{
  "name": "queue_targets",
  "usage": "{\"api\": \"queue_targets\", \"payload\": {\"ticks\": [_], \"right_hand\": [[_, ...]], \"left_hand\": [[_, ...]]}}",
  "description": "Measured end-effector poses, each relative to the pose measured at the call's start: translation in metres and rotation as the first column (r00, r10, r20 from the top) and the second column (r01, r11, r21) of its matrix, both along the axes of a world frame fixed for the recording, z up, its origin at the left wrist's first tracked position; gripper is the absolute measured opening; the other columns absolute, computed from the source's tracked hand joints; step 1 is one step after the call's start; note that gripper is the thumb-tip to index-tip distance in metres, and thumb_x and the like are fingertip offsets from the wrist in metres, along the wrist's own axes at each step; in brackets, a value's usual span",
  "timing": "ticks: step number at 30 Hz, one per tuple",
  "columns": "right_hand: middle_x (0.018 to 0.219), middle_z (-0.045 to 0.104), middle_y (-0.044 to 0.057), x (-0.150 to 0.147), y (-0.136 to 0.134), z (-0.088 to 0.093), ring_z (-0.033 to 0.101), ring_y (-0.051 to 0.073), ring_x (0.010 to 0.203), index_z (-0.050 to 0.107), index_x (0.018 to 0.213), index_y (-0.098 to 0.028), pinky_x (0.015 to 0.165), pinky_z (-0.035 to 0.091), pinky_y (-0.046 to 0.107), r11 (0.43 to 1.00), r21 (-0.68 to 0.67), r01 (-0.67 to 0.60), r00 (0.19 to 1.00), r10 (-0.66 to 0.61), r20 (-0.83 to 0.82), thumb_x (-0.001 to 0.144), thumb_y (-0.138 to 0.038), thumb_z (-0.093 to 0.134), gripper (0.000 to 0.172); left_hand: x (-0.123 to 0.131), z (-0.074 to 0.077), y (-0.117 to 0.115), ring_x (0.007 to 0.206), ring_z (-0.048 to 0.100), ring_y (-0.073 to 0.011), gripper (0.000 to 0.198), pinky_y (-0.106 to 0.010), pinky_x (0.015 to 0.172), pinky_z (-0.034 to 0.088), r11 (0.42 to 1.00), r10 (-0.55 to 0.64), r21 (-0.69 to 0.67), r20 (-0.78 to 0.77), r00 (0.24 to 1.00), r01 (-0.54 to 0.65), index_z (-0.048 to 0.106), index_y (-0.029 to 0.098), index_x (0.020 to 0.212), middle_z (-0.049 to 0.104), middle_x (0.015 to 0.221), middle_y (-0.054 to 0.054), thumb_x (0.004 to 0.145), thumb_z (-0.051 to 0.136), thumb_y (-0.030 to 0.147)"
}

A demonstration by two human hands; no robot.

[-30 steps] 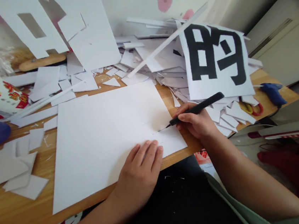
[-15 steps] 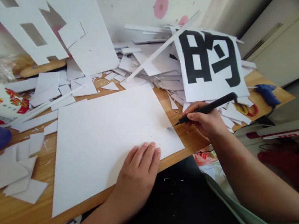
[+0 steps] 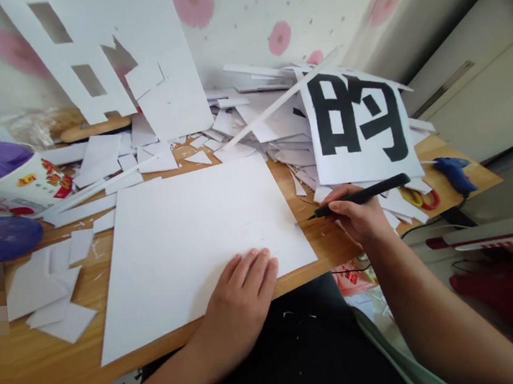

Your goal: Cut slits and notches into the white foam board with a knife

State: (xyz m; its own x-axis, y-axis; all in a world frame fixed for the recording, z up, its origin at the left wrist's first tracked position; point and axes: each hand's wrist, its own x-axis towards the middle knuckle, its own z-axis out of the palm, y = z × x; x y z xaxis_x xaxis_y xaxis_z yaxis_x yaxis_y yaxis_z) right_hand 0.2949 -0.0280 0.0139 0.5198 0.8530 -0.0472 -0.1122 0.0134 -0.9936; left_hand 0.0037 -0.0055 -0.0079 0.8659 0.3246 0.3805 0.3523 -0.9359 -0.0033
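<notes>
A large white board [image 3: 170, 244], thin and flat like foam board, lies on the wooden table with a few faint marks near its right side. My left hand [image 3: 243, 285] rests on its front edge, fingers stretched out flat and holding nothing. In my right hand [image 3: 354, 209] is a black pen-shaped tool [image 3: 382, 187] with a thin tip, pinched between thumb and fingers. That tip points left, close to the board's right edge; whether it touches I cannot tell. Behind the right hand leans a paper sheet [image 3: 343, 167] printed with a large black Chinese character.
White offcuts [image 3: 71, 321] lie at left, and more scraps [image 3: 270, 108] pile up behind. A cut-out white panel [image 3: 177, 96] leans on the wall. A paper tub [image 3: 36, 184] stands at left. Scissors [image 3: 429, 198] and a blue glue gun [image 3: 454, 174] lie at right.
The whole view has shifted slightly. The tool's tip has drawn a little to the right, away from the marks on the board. My left hand stays on the board.
</notes>
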Motion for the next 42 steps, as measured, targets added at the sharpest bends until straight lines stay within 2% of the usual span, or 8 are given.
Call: {"api": "queue_targets", "payload": {"ticks": [10, 15, 20, 26, 31, 35, 38, 42], "right_hand": [[0.071, 0.067, 0.002, 0.003, -0.029, 0.018, 0.059, 0.014, 0.049, 0.070, 0.067, -0.022, 0.042, 0.044, 0.026, 0.984, 0.175, 0.021, 0.999, -0.028, 0.038, 0.065, -0.022, 0.073, 0.004], [0.062, 0.060, 0.000, -0.008, -0.044, 0.031, 0.053, 0.015, 0.057, 0.062, 0.058, -0.022, 0.050, 0.041, 0.027, 0.993, 0.115, -0.007, 0.959, -0.026, 0.282, 0.063, -0.021, 0.077, 0.015], [0.074, 0.071, 0.003, -0.019, -0.053, 0.035, 0.063, 0.022, 0.066, 0.071, 0.074, -0.023, 0.059, 0.045, 0.032, 0.927, -0.375, -0.023, 0.757, 0.261, 0.599, 0.068, -0.029, 0.069, 0.009], [0.077, 0.072, 0.005, -0.045, -0.041, 0.023, 0.068, 0.026, 0.073, 0.071, 0.084, -0.022, 0.065, 0.044, 0.032, 0.781, -0.623, 0.045, 0.485, 0.528, 0.697, 0.076, -0.036, 0.063, 0.018], [0.082, 0.074, 0.009, -0.048, -0.035, 0.013, 0.070, 0.030, 0.080, 0.073, 0.093, -0.019, 0.070, 0.046, 0.034, 0.791, -0.607, 0.076, 0.489, 0.501, 0.714, 0.077, -0.039, 0.062, 0.027], [0.082, 0.074, 0.007, -0.040, -0.037, 0.000, 0.069, 0.028, 0.074, 0.073, 0.092, -0.020, 0.068, 0.049, 0.035, 0.829, -0.559, 0.011, 0.659, 0.415, 0.627, 0.069, -0.042, 0.068, 0.032], [0.083, 0.073, 0.007, -0.035, -0.039, -0.005, 0.065, 0.022, 0.063, 0.073, 0.100, -0.017, 0.061, 0.051, 0.034, 0.877, -0.478, -0.058, 0.823, 0.312, 0.474, 0.066, -0.049, 0.071, 0.046], [0.088, 0.073, 0.008, -0.036, -0.035, 0.003, 0.067, 0.023, 0.072, 0.075, 0.092, -0.017, 0.059, 0.053, 0.030, 0.908, -0.417, -0.026, 0.940, 0.164, 0.300, 0.054, -0.050, 0.084, 0.052]], "left_hand": [[-0.002, -0.002, -0.002, 0.126, 0.054, -0.0345, 0.044, -0.052, 0.104, 0.046, 0.998, -0.038, -0.043, 0.019, 0.999, 0.038, 0.056, 0.007, 0.132, 0.060, 0.137, -0.017, 0.089, 0.055, 0.017], [-0.020, 0.017, 0.002, 0.117, 0.061, -0.0263, 0.027, -0.051, 0.108, 0.044, 0.982, -0.012, -0.176, 0.289, 0.957, 0.066, 0.064, 0.016, 0.116, 0.070, 0.118, -0.009, 0.089, 0.062, 0.019], [-0.093, 0.023, 0.028, 0.109, 0.065, -0.0291, 0.026, -0.050, 0.097, 0.053, 0.941, 0.338, -0.100, 0.304, 0.891, -0.323, 0.064, 0.018, 0.115, 0.067, 0.121, -0.013, 0.090, 0.063, 0.022], [-0.165, 0.009, 0.043, 0.121, 0.058, -0.0386, 0.038, -0.057, 0.098, 0.050, 0.656, 0.733, -0.291, 0.023, 0.680, -0.697, 0.066, 0.022, 0.119, 0.059, 0.136, -0.014, 0.089, 0.056, 0.042], [-0.156, 0.013, 0.036, 0.122, 0.057, -0.0335, 0.046, -0.048, 0.097, 0.051, 0.462, 0.805, -0.780, 0.169, 0.568, -0.422, 0.068, 0.023, 0.113, 0.058, 0.138, -0.011, 0.073, 0.067, 0.045], [-0.146, 0.025, 0.035, 0.114, 0.060, -0.0285, 0.058, -0.038, 0.089, 0.052, 0.258, 0.948, -0.962, 0.270, 0.171, 0.090, 0.067, 0.023, 0.114, 0.064, 0.128, -0.009, 0.060, 0.082, 0.038], [-0.143, 0.035, 0.037, 0.114, 0.059, -0.0235, 0.054, -0.030, 0.085, 0.051, 0.260, 0.962, -0.879, 0.272, -0.029, 0.399, 0.070, 0.024, 0.107, 0.063, 0.130, -0.004, 0.055, 0.086, 0.024], [-0.139, 0.044, 0.038, 0.103, 0.063, -0.0201, 0.051, -0.028, 0.083, 0.051, 0.334, 0.939, -0.804, 0.331, -0.097, 0.492, 0.074, 0.021, 0.098, 0.070, 0.112, -0.004, 0.049, 0.086, 0.014]]}}
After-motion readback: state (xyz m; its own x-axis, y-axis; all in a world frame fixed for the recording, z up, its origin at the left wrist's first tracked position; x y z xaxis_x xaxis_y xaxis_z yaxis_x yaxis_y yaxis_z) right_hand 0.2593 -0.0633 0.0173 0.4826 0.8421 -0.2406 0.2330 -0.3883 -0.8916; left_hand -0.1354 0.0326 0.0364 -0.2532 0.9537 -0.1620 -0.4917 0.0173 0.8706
